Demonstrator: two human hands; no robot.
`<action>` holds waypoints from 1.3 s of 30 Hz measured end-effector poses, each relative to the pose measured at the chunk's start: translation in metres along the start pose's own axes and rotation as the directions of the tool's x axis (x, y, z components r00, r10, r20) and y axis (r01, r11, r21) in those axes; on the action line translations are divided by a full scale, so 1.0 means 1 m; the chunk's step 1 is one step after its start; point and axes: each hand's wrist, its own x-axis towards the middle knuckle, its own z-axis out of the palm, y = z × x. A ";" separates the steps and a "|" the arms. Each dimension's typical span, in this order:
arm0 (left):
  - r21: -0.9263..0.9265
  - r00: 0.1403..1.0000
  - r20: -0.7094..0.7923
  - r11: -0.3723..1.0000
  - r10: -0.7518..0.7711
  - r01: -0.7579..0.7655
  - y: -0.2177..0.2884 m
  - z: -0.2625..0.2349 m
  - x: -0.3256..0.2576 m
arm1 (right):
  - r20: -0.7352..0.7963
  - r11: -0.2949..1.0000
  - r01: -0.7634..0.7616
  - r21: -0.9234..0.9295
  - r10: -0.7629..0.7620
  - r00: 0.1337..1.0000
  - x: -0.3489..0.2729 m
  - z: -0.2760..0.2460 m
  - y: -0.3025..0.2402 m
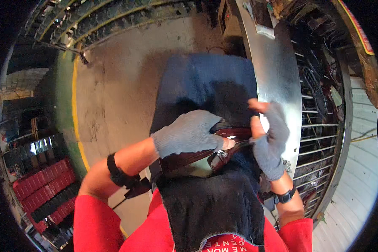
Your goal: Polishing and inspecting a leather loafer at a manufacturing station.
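The grey-gloved left hand [190, 131] grasped a glossy, dark-red leather shoe [240, 133]; the grey-gloved right hand [271, 136] – open, thumb and finger parted – was just beside it.

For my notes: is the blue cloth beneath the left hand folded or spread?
Spread: the blue cloth shows a broad sheet extending past the left hand.
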 end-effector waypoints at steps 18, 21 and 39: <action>-0.372 0.700 -0.654 0.683 0.288 -0.628 0.022 -0.072 -0.016 | 0.513 0.531 -0.578 0.619 0.284 0.810 -0.020 0.019 -0.042; -0.386 0.640 -0.729 0.626 0.244 -0.678 0.027 -0.070 -0.016 | 0.559 0.531 -0.603 0.595 0.266 0.785 -0.011 0.017 -0.051; 0.081 0.395 -0.873 0.885 0.285 -0.458 0.013 0.020 0.012 | 0.398 0.335 -0.671 0.661 0.601 0.693 -0.029 0.027 -0.042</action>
